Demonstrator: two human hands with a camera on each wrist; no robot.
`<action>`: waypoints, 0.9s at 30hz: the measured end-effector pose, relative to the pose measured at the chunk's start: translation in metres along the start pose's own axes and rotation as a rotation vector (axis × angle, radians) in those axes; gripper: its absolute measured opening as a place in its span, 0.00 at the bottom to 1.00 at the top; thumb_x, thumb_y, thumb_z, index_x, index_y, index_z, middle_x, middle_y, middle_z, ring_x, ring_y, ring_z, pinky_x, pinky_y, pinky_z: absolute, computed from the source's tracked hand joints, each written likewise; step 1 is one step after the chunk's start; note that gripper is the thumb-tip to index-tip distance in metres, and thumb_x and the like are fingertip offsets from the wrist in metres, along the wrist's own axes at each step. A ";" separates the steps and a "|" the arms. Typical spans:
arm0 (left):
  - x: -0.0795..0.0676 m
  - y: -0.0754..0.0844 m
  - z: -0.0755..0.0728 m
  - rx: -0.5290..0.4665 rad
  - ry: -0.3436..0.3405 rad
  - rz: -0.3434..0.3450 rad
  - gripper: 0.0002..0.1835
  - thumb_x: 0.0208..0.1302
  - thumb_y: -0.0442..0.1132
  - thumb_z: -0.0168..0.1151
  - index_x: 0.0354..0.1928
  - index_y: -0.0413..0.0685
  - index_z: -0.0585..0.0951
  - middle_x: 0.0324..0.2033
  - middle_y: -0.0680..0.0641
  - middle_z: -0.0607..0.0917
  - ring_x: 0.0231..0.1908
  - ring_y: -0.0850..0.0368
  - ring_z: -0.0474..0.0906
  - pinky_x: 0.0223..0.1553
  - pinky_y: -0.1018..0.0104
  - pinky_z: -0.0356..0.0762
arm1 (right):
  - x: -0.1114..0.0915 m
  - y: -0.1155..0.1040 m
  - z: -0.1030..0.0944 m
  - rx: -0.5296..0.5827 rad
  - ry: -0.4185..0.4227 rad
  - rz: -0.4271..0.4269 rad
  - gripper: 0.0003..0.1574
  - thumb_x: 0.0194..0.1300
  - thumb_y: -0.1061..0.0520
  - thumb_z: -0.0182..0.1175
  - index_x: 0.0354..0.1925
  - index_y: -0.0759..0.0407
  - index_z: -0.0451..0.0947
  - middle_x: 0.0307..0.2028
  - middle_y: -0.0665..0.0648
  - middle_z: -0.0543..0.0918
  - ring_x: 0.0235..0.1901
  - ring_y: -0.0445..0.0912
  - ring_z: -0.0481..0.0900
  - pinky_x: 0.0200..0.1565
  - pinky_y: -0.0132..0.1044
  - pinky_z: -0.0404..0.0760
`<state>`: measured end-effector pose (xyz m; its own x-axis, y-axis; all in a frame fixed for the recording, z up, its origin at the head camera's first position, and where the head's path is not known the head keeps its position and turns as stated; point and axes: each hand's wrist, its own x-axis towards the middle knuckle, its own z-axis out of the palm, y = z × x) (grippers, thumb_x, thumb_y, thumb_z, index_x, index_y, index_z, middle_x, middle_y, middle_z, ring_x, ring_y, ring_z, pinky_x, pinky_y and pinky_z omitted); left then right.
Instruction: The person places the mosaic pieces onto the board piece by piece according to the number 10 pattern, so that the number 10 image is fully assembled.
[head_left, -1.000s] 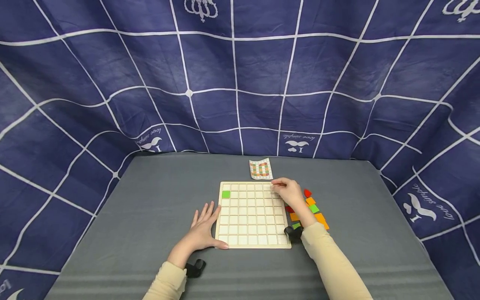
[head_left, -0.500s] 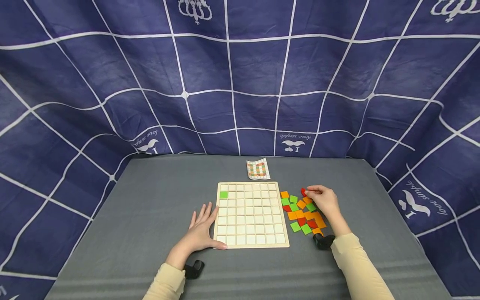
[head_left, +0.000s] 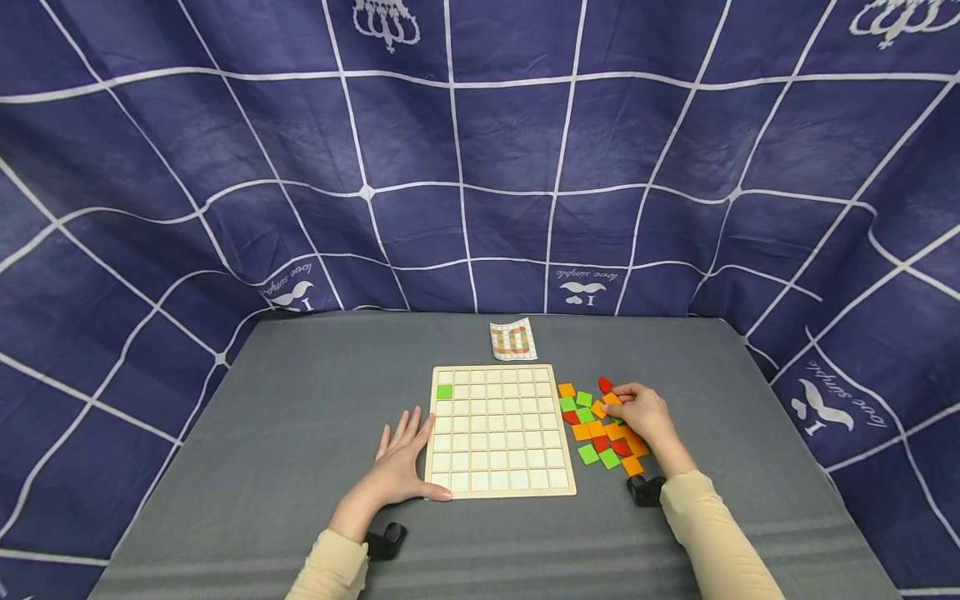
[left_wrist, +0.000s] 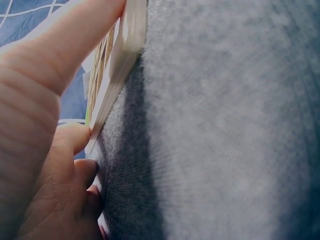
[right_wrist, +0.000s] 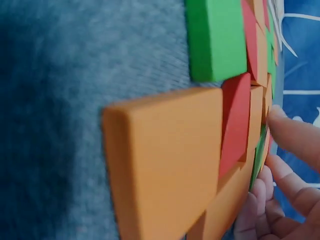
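Observation:
My left hand [head_left: 397, 468] lies spread at the left edge of a pale wooden grid board [head_left: 500, 432]; its thumb and a fingertip touch the rim. One green square [head_left: 445, 392] sits in a cell near the board's upper left. In the left wrist view, the thumb and fingers rest against the board's side [left_wrist: 117, 75]. To the right of the board, my right hand [head_left: 647, 417] is among loose tiles, its thumb and forefinger on either side of an orange square tile [head_left: 611, 399]. A red rounded piece [head_left: 605, 385] lies just beyond those fingertips.
Several orange, green and red tiles [head_left: 587, 455] lie loosely grouped right of the board. The right wrist view shows an orange square [right_wrist: 170, 165] and a green one [right_wrist: 220, 45] close up. A printed pattern card [head_left: 513, 340] lies behind the board. A blue curtain [head_left: 510, 133] hangs behind.
My right hand has moved from the board's upper right corner to the tiles, first at the red rounded piece, then slightly nearer to the orange square. The left hand stays at the board's edge.

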<state>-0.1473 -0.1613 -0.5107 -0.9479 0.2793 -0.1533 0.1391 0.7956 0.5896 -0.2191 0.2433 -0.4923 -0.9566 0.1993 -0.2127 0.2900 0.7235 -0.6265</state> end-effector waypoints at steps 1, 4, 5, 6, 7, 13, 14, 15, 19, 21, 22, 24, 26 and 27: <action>0.000 0.000 0.000 0.000 0.000 0.000 0.71 0.32 0.61 0.83 0.77 0.42 0.53 0.77 0.34 0.46 0.77 0.35 0.36 0.73 0.35 0.29 | 0.000 -0.001 0.001 -0.006 -0.003 0.004 0.27 0.61 0.53 0.69 0.52 0.69 0.78 0.48 0.68 0.83 0.45 0.58 0.79 0.49 0.51 0.78; 0.000 0.000 0.000 0.001 0.000 -0.001 0.71 0.32 0.61 0.83 0.77 0.42 0.54 0.77 0.34 0.46 0.77 0.35 0.36 0.73 0.35 0.30 | 0.001 -0.002 0.001 -0.013 -0.006 0.012 0.25 0.60 0.55 0.70 0.50 0.69 0.78 0.44 0.67 0.83 0.42 0.57 0.79 0.47 0.49 0.78; 0.000 0.000 0.000 0.001 0.001 -0.002 0.71 0.32 0.61 0.83 0.77 0.42 0.54 0.77 0.34 0.47 0.77 0.35 0.36 0.73 0.35 0.30 | 0.001 -0.003 0.001 -0.014 -0.005 0.014 0.24 0.60 0.56 0.70 0.50 0.69 0.78 0.43 0.67 0.83 0.41 0.56 0.78 0.45 0.48 0.78; 0.000 -0.001 0.000 0.003 0.002 -0.002 0.71 0.31 0.61 0.83 0.77 0.42 0.54 0.77 0.34 0.47 0.77 0.35 0.36 0.73 0.35 0.30 | 0.001 -0.004 0.001 -0.014 -0.006 0.015 0.23 0.60 0.56 0.70 0.49 0.69 0.78 0.41 0.66 0.83 0.40 0.55 0.78 0.44 0.47 0.78; 0.000 -0.001 0.000 0.005 0.002 -0.004 0.72 0.31 0.61 0.83 0.77 0.42 0.54 0.77 0.34 0.47 0.77 0.36 0.36 0.74 0.36 0.30 | 0.001 -0.004 0.001 -0.014 -0.006 0.015 0.22 0.60 0.56 0.70 0.48 0.69 0.78 0.40 0.65 0.82 0.39 0.55 0.78 0.42 0.46 0.78; 0.001 -0.001 0.001 0.005 -0.003 -0.009 0.72 0.31 0.61 0.83 0.77 0.43 0.53 0.77 0.35 0.46 0.77 0.36 0.36 0.74 0.36 0.29 | 0.002 -0.004 -0.001 0.012 -0.004 0.005 0.18 0.61 0.60 0.68 0.48 0.68 0.79 0.40 0.65 0.82 0.39 0.55 0.78 0.42 0.46 0.79; 0.001 -0.001 0.001 0.008 -0.005 -0.008 0.72 0.31 0.62 0.83 0.77 0.43 0.53 0.77 0.35 0.46 0.77 0.36 0.35 0.74 0.36 0.29 | 0.002 -0.002 -0.001 0.024 -0.004 0.003 0.18 0.61 0.61 0.68 0.48 0.67 0.79 0.41 0.65 0.82 0.40 0.55 0.79 0.43 0.46 0.79; 0.001 -0.001 0.001 0.010 -0.006 -0.008 0.72 0.32 0.62 0.83 0.77 0.43 0.53 0.77 0.35 0.46 0.77 0.36 0.35 0.74 0.36 0.29 | 0.002 -0.001 -0.001 0.038 -0.003 0.001 0.18 0.62 0.61 0.67 0.49 0.67 0.79 0.42 0.65 0.83 0.41 0.56 0.79 0.44 0.46 0.79; 0.002 -0.001 0.000 0.017 -0.007 -0.004 0.72 0.32 0.62 0.83 0.77 0.43 0.53 0.77 0.35 0.46 0.77 0.36 0.35 0.74 0.36 0.30 | 0.001 0.004 -0.003 0.111 0.005 -0.019 0.18 0.63 0.60 0.66 0.50 0.66 0.80 0.43 0.66 0.85 0.41 0.55 0.81 0.42 0.41 0.79; 0.002 -0.001 0.000 0.017 -0.007 -0.003 0.71 0.32 0.61 0.83 0.77 0.43 0.53 0.77 0.35 0.46 0.77 0.36 0.35 0.74 0.36 0.30 | 0.002 0.005 -0.005 0.151 0.011 -0.023 0.19 0.64 0.58 0.65 0.51 0.66 0.80 0.42 0.64 0.86 0.40 0.52 0.81 0.39 0.36 0.78; 0.002 -0.001 0.000 0.017 -0.007 -0.004 0.71 0.32 0.61 0.83 0.77 0.43 0.53 0.77 0.35 0.46 0.77 0.36 0.35 0.74 0.36 0.29 | 0.002 0.005 -0.005 0.177 0.010 -0.022 0.19 0.64 0.57 0.65 0.51 0.65 0.80 0.42 0.63 0.86 0.38 0.50 0.82 0.37 0.33 0.78; 0.002 -0.001 0.000 0.017 -0.007 -0.004 0.71 0.32 0.61 0.83 0.77 0.43 0.53 0.77 0.35 0.46 0.77 0.36 0.35 0.74 0.36 0.29 | 0.002 0.005 -0.005 0.236 0.005 -0.009 0.20 0.65 0.56 0.65 0.53 0.64 0.80 0.40 0.59 0.87 0.36 0.44 0.81 0.36 0.29 0.77; 0.002 -0.001 0.000 0.016 -0.006 -0.006 0.72 0.32 0.61 0.83 0.77 0.43 0.53 0.77 0.35 0.46 0.77 0.36 0.35 0.74 0.36 0.29 | 0.003 0.003 -0.004 0.300 -0.007 0.002 0.21 0.66 0.55 0.64 0.55 0.64 0.79 0.40 0.55 0.88 0.34 0.38 0.81 0.36 0.26 0.79; 0.002 -0.001 0.000 0.015 -0.005 -0.008 0.72 0.32 0.61 0.83 0.77 0.43 0.53 0.77 0.35 0.46 0.77 0.36 0.35 0.74 0.36 0.29 | 0.004 0.001 -0.003 0.339 -0.013 0.011 0.22 0.66 0.55 0.65 0.55 0.64 0.79 0.40 0.54 0.88 0.34 0.36 0.81 0.37 0.25 0.80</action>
<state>-0.1494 -0.1609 -0.5116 -0.9475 0.2758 -0.1617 0.1360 0.8056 0.5767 -0.2226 0.2468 -0.4909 -0.9534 0.1963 -0.2291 0.2959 0.4600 -0.8372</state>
